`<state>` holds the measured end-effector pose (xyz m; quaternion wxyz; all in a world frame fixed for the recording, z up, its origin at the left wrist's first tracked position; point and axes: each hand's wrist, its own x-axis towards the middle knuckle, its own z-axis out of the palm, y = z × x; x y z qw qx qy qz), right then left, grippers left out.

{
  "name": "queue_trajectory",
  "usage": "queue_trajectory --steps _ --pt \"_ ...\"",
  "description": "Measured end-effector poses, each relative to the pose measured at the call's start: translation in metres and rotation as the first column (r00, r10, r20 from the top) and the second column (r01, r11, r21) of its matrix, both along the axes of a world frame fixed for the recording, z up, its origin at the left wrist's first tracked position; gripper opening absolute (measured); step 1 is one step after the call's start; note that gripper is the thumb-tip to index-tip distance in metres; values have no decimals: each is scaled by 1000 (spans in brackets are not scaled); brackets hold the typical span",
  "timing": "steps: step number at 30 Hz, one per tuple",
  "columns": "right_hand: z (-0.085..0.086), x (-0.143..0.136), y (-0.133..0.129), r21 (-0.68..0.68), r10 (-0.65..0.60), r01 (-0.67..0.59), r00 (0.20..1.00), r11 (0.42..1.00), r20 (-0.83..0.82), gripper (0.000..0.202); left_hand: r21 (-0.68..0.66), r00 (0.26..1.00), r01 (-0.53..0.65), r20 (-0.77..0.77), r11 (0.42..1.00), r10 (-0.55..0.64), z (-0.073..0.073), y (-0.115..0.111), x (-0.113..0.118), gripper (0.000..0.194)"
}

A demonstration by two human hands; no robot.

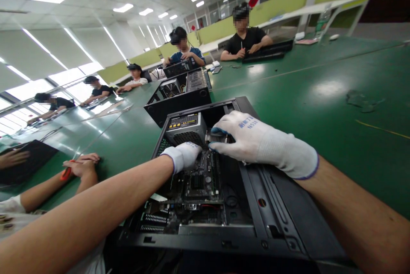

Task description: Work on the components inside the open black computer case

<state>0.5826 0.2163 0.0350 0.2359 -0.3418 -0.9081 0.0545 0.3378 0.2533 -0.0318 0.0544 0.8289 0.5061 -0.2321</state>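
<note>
An open black computer case (221, 239) lies on its side in front of me. Inside it I see a grey power supply (184, 126) at the far left and a dark motherboard (200, 180) in the middle. My right hand (245, 137), in a white glove with blue fingertips, pinches a small finned metal heatsink (217, 138) between thumb and fingers, above the board beside the power supply. My left hand (185, 155), also gloved, reaches down to the board just below the power supply. Its fingertips are hidden behind the back of the hand.
Another open computer case (179, 99) stands just beyond mine on the green table (307, 90). At my left, a co-worker's hands (81, 167) rest near an orange-handled tool (66, 171). Several people sit along the far side. A yellow wire (381, 128) lies at right.
</note>
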Motion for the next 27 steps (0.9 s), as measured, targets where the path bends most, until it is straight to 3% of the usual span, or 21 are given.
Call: queue_trajectory --steps 27 --pt "0 0 0 -4 -8 8 1000 1000 0 42 14 1000 -6 -15 1000 6 5 -1 6 33"
